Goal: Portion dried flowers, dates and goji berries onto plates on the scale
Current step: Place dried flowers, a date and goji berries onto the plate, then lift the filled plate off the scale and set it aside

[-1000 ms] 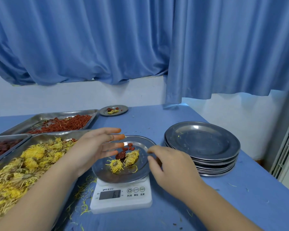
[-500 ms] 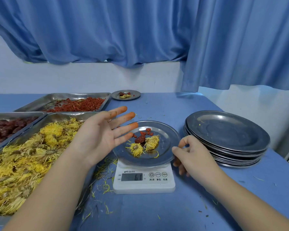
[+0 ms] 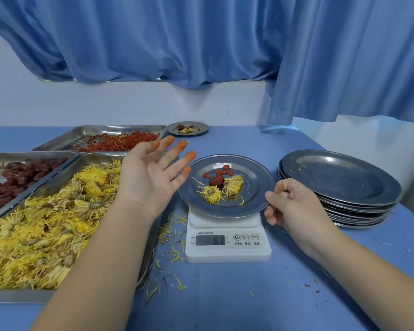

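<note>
Plate (image 3: 253, 182) on scale (image 3: 227, 244) held flowers (image 3: 233, 185), date (image 3: 216, 180), goji berries (image 3: 221, 172): looked done. Your right hand (image 3: 294, 206) pinched its rim; left hand (image 3: 153, 177) spread, grip released. Stack of plates (image 3: 339, 182) not yet filled.

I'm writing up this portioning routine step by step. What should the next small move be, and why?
Probably lift the plate off the scale with the right hand, which seems to pinch its rim. It holds two flowers, a date and goji berries, and the left hand is open and empty.
</note>
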The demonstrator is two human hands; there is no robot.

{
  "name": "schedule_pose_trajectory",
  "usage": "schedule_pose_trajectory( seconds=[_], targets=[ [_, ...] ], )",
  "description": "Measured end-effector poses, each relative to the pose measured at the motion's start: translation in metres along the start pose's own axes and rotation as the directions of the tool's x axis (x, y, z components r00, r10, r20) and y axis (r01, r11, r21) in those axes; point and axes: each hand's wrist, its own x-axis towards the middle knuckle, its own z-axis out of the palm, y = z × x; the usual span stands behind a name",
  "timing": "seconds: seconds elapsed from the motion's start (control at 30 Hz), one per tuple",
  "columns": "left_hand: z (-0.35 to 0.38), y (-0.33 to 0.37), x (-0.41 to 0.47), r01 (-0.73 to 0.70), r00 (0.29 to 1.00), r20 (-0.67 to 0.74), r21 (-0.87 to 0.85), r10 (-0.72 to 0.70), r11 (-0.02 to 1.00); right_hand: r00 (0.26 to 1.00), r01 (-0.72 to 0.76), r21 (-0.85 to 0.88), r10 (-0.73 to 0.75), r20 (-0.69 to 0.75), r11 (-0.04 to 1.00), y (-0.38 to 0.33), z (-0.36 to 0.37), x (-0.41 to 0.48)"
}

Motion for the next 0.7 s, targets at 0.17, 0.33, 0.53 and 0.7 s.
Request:
schedule_pose_trajectory(
  seconds=[0.17,0.33,0.53,0.7],
  targets=[
    [-0.004,0.000,0.001,-0.078,0.991,-0.113,-0.098,0.066,0.992,1.000,0.001,0.016,0.000,-0.026,1.000,-0.004,0.008,0.008],
    [-0.006,0.002,0.002,-0.088,0.978,-0.200,-0.171,0.053,0.981,0.998,-0.035,0.034,0.037,-0.046,0.999,-0.017,0.025,0.036],
    [-0.004,0.004,-0.004,-0.127,0.965,-0.261,-0.314,0.043,0.941,0.987,-0.090,-0.018,0.087,-0.132,0.996,-0.025,0.061,0.102],
    [-0.005,0.005,-0.002,-0.123,0.967,-0.254,-0.407,0.017,0.905,0.975,-0.142,0.054,0.149,-0.168,0.988,-0.021,0.095,0.158]
  ],
)
